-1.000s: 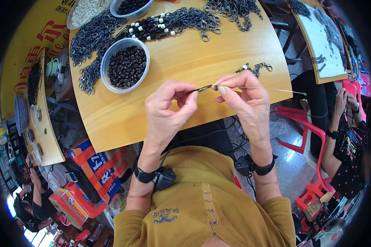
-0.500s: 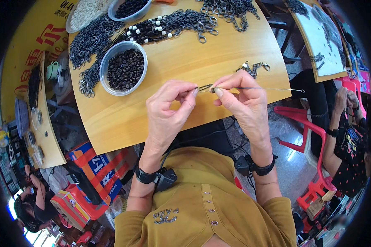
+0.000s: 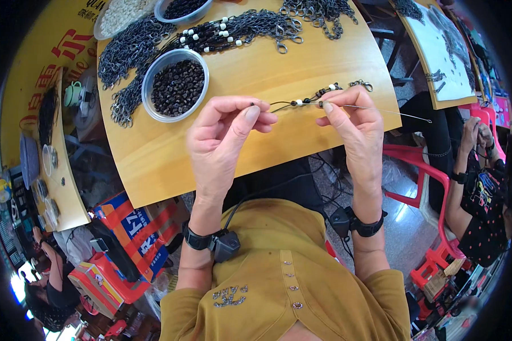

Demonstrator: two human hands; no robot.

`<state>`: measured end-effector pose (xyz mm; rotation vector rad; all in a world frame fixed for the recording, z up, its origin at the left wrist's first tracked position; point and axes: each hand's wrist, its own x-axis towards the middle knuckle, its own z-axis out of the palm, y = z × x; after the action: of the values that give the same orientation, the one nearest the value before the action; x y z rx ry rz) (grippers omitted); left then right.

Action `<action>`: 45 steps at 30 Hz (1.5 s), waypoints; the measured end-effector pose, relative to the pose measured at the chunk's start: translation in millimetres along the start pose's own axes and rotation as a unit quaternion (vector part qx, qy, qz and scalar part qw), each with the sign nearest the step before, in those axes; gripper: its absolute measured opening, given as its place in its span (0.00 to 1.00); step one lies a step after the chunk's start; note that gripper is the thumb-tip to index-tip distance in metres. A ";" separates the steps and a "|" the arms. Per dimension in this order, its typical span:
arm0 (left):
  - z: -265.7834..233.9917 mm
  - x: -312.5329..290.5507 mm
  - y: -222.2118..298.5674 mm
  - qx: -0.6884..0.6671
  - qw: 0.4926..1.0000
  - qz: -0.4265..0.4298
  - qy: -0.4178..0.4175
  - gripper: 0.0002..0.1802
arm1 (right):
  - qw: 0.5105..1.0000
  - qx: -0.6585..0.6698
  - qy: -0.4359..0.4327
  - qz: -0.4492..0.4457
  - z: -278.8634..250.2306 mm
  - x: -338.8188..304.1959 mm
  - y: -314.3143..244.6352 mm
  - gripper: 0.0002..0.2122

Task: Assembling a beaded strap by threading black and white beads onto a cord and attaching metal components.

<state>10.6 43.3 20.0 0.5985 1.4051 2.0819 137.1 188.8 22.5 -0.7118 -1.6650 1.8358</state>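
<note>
My left hand (image 3: pixel 224 136) is closed, thumb and fingertips pinching a thin black cord (image 3: pixel 281 103). Between my hands the cord carries a white bead (image 3: pixel 300 103). My right hand (image 3: pixel 355 128) pinches a small dark bead (image 3: pixel 321 104) beside a long thin beading needle (image 3: pixel 401 113), which runs out past the fingers to the right and ends in a small loop. Just beyond my right hand, a beaded strand (image 3: pixel 325 91) and a chain with a clasp (image 3: pixel 362 85) lie on the table. A clear tub of dark beads (image 3: pixel 177 88) stands near my left hand.
The wooden table (image 3: pixel 153 176) bears heaped grey chains (image 3: pixel 131 54), strands with white beads (image 3: pixel 210 38), a bowl of white beads (image 3: pixel 122 17) and another dark bead tub (image 3: pixel 182 8). At right, a person sits near a red chair (image 3: pixel 418 182); another person is at far left.
My hands have moved apart, the right one going right with the needle. The white bead on the cord now shows between them. The table things appear slightly higher in view.
</note>
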 end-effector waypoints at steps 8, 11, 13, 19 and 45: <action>-30.7 -31.2 3.9 0.209 0.965 -0.127 -0.093 0.09 | 0.999 -0.037 -0.012 0.000 8.1 -0.5 10.0 0.01; -44.9 -33.4 0.2 0.366 0.929 -0.039 0.039 0.08 | 0.999 -0.050 -0.022 0.003 13.9 -1.2 14.6 0.01; -44.7 -25.9 2.1 0.448 0.893 0.009 0.043 0.07 | 0.998 -0.055 -0.039 0.017 19.2 0.4 15.3 0.02; -50.5 -18.8 -13.2 0.570 0.813 0.116 0.025 0.05 | 0.998 -0.046 -0.042 -0.009 28.3 3.3 18.6 0.02; -9.0 -3.6 -15.7 -0.087 0.994 -0.058 0.014 0.06 | 0.996 0.056 -0.052 -0.037 26.6 4.5 -0.1 0.02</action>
<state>10.6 39.5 2.0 0.4072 1.2273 2.0992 115.2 173.3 24.9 -0.5081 -1.6169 1.9246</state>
